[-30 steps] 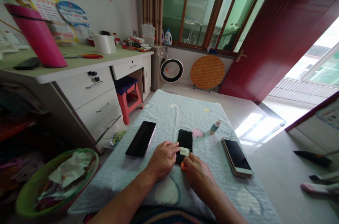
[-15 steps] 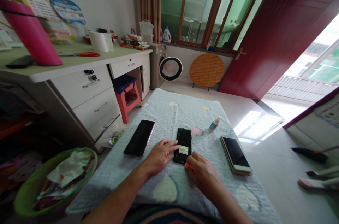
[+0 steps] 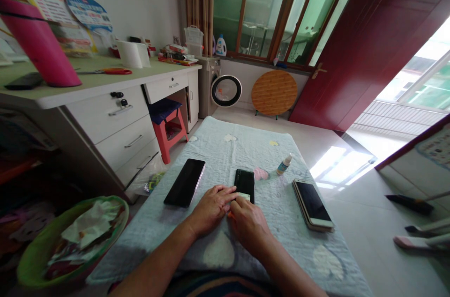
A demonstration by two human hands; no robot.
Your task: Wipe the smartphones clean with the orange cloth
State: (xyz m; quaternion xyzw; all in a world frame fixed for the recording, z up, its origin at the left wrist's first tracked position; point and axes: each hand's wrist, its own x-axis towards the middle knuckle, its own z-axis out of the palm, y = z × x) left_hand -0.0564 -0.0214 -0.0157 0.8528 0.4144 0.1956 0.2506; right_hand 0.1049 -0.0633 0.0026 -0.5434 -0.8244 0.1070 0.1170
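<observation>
A black smartphone lies back up on the cloth-covered table, a pale label on its back. My left hand lies flat with fingers stretched, the tips on the phone's left edge. Closed over the phone's lower part, my right hand pinches a small orange object; its kind cannot be made out. The right fingers hide the phone's lower end and touch or nearly touch my left fingers. To the left lies a dark smartphone, screen up. On the right is a white-framed smartphone atop another flat item.
A small spray bottle stands near the table's right edge. Left of the table are a green basin holding papers, a red stool and a desk. A washing machine with its door open stands beyond.
My right hand has moved left across the phone's lower end with the orange object, now close against my left hand. My left hand stays in place.
</observation>
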